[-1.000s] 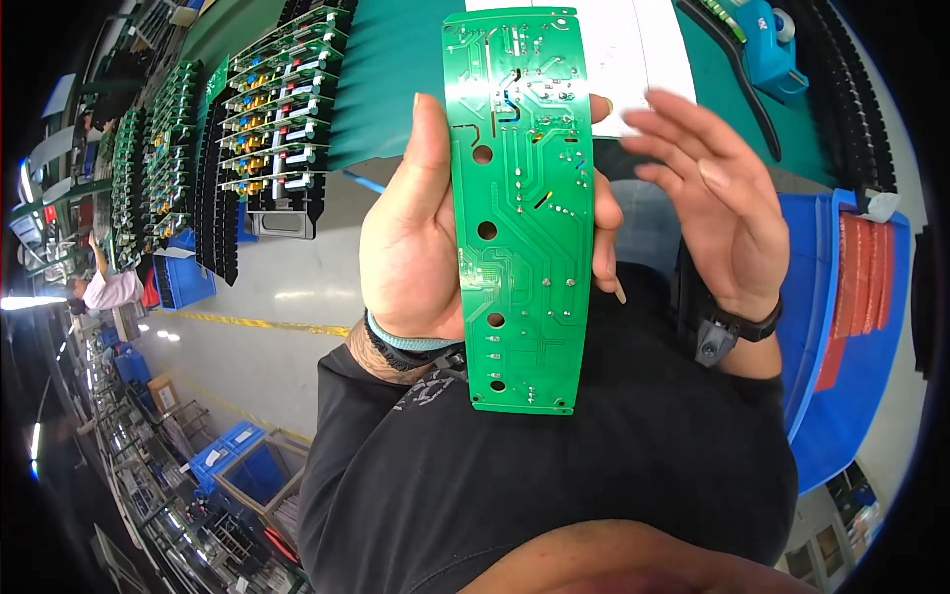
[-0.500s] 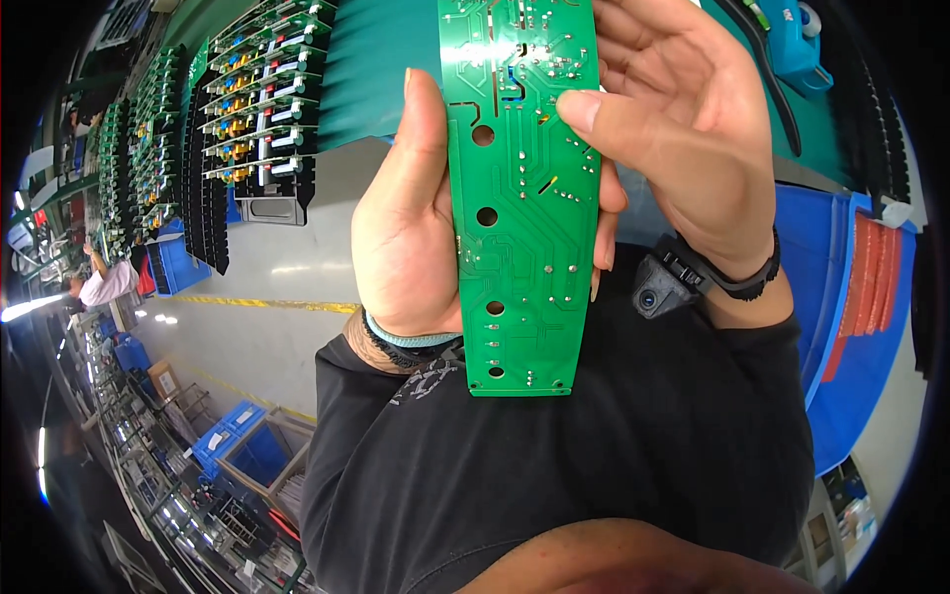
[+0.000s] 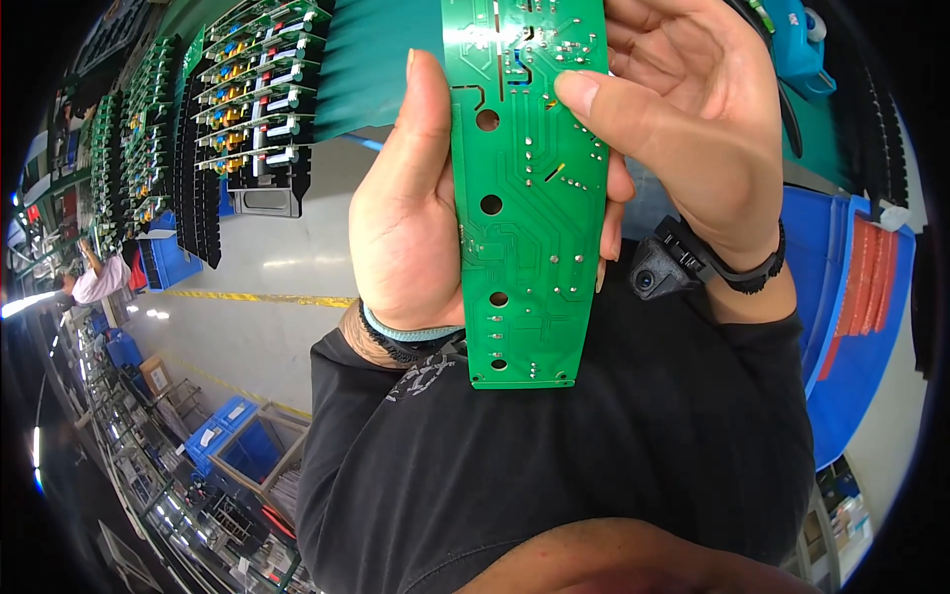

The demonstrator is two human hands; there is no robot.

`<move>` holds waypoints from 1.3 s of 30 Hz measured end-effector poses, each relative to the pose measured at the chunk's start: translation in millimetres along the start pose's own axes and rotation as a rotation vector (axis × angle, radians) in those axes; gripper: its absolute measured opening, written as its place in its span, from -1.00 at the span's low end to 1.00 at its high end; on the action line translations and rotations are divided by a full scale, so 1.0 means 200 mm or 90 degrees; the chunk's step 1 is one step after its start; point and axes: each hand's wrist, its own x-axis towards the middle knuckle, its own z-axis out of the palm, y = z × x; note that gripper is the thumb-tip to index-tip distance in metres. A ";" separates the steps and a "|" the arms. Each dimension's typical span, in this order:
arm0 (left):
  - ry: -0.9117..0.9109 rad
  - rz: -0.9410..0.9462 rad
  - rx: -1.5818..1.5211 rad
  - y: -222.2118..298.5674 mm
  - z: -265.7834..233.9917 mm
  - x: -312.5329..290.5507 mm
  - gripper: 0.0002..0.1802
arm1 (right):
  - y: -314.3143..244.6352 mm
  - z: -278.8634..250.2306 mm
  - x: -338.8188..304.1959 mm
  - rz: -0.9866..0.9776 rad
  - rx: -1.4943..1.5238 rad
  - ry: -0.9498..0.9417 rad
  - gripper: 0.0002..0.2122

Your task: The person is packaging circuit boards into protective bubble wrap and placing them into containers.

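In the head view, a person's left hand [image 3: 406, 228] grips a long green circuit board [image 3: 529, 228] by its edges before a black shirt [image 3: 554, 450]; the right hand [image 3: 693, 129] lays its thumb over the upper right part, its pinch impossible to tell. Right, a blue bin [image 3: 856, 401].

A green-topped bench [image 3: 371, 74] carries a blue tape dispenser [image 3: 795, 54].

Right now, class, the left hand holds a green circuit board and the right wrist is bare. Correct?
The right wrist isn't bare: the head view shows a black strap on it. The left hand does hold the green circuit board.
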 end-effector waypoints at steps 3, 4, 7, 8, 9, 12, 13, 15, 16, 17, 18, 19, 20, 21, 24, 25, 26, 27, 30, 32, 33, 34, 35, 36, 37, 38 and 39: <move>0.021 -0.006 -0.013 0.00 0.01 -0.01 0.04 | -0.01 0.01 -0.01 -0.008 -0.019 0.001 -0.28; 0.028 -0.006 -0.023 0.00 0.02 -0.02 0.05 | -0.02 0.01 -0.03 -0.010 -0.017 -0.002 -0.28; 0.039 -0.010 -0.045 0.00 0.03 -0.02 0.06 | -0.02 0.01 -0.03 -0.012 -0.020 -0.004 -0.28; 0.043 -0.012 -0.047 0.00 0.04 -0.02 0.06 | -0.03 0.01 -0.04 -0.013 -0.024 -0.003 -0.28; 0.046 -0.015 -0.050 0.00 0.04 -0.02 0.06 | -0.03 0.01 -0.04 -0.014 -0.028 -0.002 -0.28; 0.048 -0.014 -0.048 -0.01 0.04 -0.02 0.06 | -0.03 0.01 -0.04 -0.004 -0.016 -0.007 -0.29; 0.048 -0.012 -0.045 -0.01 0.04 -0.03 0.06 | -0.02 0.01 -0.04 0.001 -0.009 -0.010 -0.29; 0.047 -0.009 -0.040 -0.01 0.04 -0.03 0.06 | -0.01 0.01 -0.04 0.000 -0.012 -0.016 -0.29; 0.052 -0.012 -0.040 -0.01 0.04 -0.03 0.06 | -0.01 0.00 -0.04 -0.002 -0.016 -0.016 -0.29; 0.058 -0.015 -0.039 -0.02 0.04 -0.03 0.05 | -0.01 0.00 -0.04 -0.003 -0.020 -0.016 -0.29; 0.063 -0.018 -0.038 -0.02 0.04 -0.03 0.05 | -0.02 0.00 -0.04 -0.004 -0.020 -0.014 -0.29; 0.062 -0.020 -0.037 -0.02 0.04 -0.03 0.05 | -0.02 0.00 -0.04 0.006 -0.016 -0.012 -0.29; 0.059 -0.020 -0.034 -0.02 0.03 -0.02 0.04 | -0.02 0.00 -0.03 0.017 -0.011 -0.010 -0.29; 0.056 -0.018 -0.030 -0.02 0.03 -0.02 0.03 | -0.03 0.00 -0.03 0.027 -0.007 -0.010 -0.29; 0.048 -0.013 -0.026 -0.03 0.02 -0.02 0.02 | -0.03 0.00 -0.04 0.036 0.004 -0.021 -0.28; 0.043 -0.007 -0.027 -0.03 0.02 -0.02 0.02 | -0.03 0.00 -0.04 0.041 0.009 -0.027 -0.28; 0.038 0.001 -0.026 -0.03 0.02 -0.02 0.01 | -0.02 0.00 -0.04 0.037 0.010 -0.029 -0.28; 0.036 0.003 -0.022 -0.03 0.01 -0.02 0.01 | -0.02 -0.01 -0.04 0.032 0.007 -0.031 -0.28; 0.060 0.018 -0.018 -0.04 0.01 -0.03 0.01 | -0.01 0.00 -0.04 0.017 0.003 -0.036 -0.28; 0.056 0.012 0.010 -0.05 0.00 -0.03 -0.02 | -0.02 0.01 -0.04 0.046 -0.010 -0.019 -0.28; 0.053 0.005 0.033 -0.05 -0.01 -0.03 -0.05 | -0.02 0.01 -0.04 0.060 -0.016 -0.011 -0.27; 0.051 -0.003 0.056 -0.04 -0.01 -0.03 -0.08 | -0.03 0.01 -0.04 0.057 -0.014 -0.011 -0.27; 0.051 -0.003 0.059 -0.04 -0.02 -0.03 -0.08 | -0.04 0.01 -0.04 0.065 -0.012 -0.017 -0.27; 0.049 0.003 0.062 -0.05 -0.01 -0.03 -0.07 | -0.06 0.01 -0.05 0.074 -0.010 -0.021 -0.27; 0.046 0.009 0.064 -0.05 -0.01 -0.03 -0.06 | -0.07 0.00 -0.05 0.083 -0.008 -0.024 -0.27; 0.044 0.014 0.066 -0.05 -0.01 -0.03 -0.06 | -0.07 0.01 -0.05 0.083 -0.006 -0.023 -0.27; 0.045 0.012 0.066 -0.05 -0.01 -0.02 -0.06 | -0.06 0.02 -0.05 0.068 -0.023 0.012 -0.27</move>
